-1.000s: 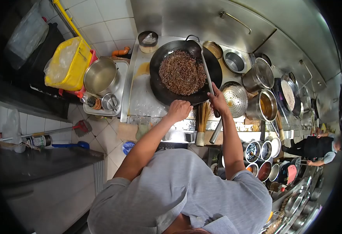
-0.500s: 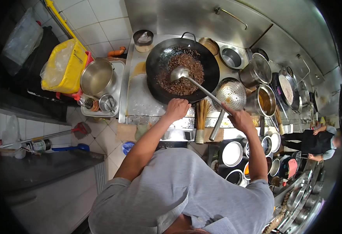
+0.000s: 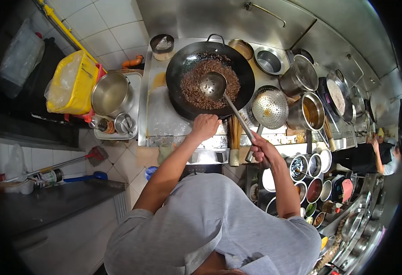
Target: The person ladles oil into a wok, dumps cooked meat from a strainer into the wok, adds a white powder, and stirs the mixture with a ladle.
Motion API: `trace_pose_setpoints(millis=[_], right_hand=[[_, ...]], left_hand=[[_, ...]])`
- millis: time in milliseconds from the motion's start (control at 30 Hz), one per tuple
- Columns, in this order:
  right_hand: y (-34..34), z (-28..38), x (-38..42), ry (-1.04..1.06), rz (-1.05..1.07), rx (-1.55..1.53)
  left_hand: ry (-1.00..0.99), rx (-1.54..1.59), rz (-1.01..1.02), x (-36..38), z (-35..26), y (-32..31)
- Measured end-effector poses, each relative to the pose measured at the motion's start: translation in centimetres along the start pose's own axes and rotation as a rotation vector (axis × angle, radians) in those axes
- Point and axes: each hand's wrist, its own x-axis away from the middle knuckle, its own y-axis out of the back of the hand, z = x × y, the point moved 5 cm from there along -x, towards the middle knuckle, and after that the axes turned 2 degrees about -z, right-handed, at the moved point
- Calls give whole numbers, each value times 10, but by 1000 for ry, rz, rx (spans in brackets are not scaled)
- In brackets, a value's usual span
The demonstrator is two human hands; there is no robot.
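Observation:
A large black wok holds a heap of brown minced food. My left hand is closed at the wok's near edge; what its fingers grip there is hidden. With my right hand I hold the long handle of a metal ladle, whose bowl rests in the food with the inside facing up. A bamboo brush lies between my hands, below the wok. Just right of the wok is a perforated strainer.
Several pots, among them one with brown liquid, line the right side. Seasoning bowls stand near my right forearm. On the left are a steel pot and a yellow bin. Another person stands far right.
My right hand has moved toward my body and slightly left, drawing the ladle handle along. The ladle's bowl has turned upward in the food. The other person's arm has risen.

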Motion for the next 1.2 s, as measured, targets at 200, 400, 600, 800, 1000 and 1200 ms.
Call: trace_pose_setpoints(millis=[200,400,600,800,1000,1200], right_hand=[[1,13,-51,66,33,31],[-34,37,-53,342,-229,568],[-49,76,-67,1061,-471,1087],[-43,73,-75,710,-432,1218],[-38,33,-12,1073,-285,1305],[-69,23,36,231,-140,614]], left_hand=[[4,-15,-7,0,-1,0],[16,7,31,-1,0,-1],[-5,-11,-17,0,1,-2],[2,25,-23,-1,1,0],[13,23,-16,0,5,-5],[13,4,-12,1,7,-10]])
